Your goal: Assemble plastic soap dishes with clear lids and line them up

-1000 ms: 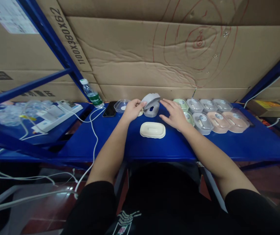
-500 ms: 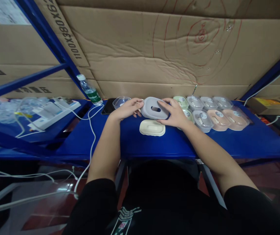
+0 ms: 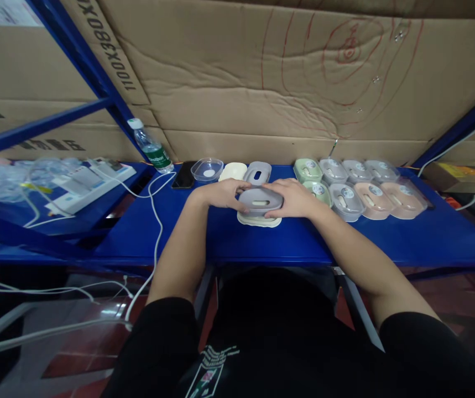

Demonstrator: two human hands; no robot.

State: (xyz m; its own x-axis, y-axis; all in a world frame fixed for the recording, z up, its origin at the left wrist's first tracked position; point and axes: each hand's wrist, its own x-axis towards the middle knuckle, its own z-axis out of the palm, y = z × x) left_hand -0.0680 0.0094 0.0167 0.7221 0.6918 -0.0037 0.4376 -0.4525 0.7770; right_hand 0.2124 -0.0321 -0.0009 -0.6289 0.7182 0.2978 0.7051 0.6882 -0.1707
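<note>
A grey oval tray with a slot rests on a cream oval base on the blue table. My left hand grips the grey tray's left end and my right hand grips its right end, fingers curled over the rim. Just behind stand another grey tray and a cream piece.
Several lidded boxes in green, grey and pink sit in two rows at the right. A clear lid, a black phone and a water bottle stand at the back left. White cables and a power strip lie left. Cardboard backs the table.
Both hands took the grey tray from the stack at the back, brought it toward me and lowered it onto the cream base. Another grey tray stays behind.
</note>
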